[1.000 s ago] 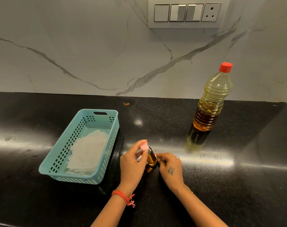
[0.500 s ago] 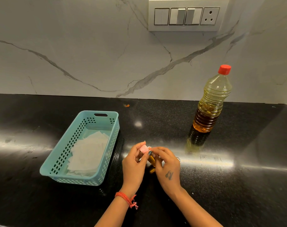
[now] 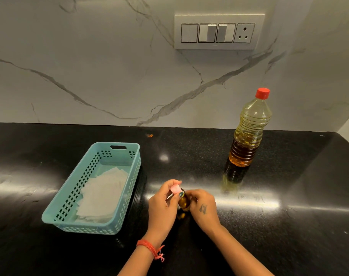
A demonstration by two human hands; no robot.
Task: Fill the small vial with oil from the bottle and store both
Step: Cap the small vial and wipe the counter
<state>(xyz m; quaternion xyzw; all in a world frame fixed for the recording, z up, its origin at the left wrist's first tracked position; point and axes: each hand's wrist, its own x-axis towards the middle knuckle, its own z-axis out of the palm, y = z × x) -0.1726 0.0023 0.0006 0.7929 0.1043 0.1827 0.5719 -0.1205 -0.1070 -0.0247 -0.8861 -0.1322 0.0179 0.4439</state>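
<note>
A small amber vial [image 3: 184,202] stands on the black counter between my two hands. My left hand [image 3: 163,206] pinches its pink cap [image 3: 175,189] at the vial's top. My right hand [image 3: 202,208] grips the vial's body from the right side. The oil bottle [image 3: 249,132], clear plastic with a red cap on, stands upright at the back right, apart from both hands; oil fills its lower part. A teal perforated basket [image 3: 133,156] lies to the left of my hands.
White paper sheets [image 3: 103,194] line the basket's floor. A marble wall with a switch panel [image 3: 218,32] rises behind the counter [image 3: 289,226]. A small orange speck [image 3: 149,135] lies near the wall.
My right hand has slid from over the cap back down to the vial's side. My left hand stays pinching the pink cap on the vial. The camera view shifted slightly.
</note>
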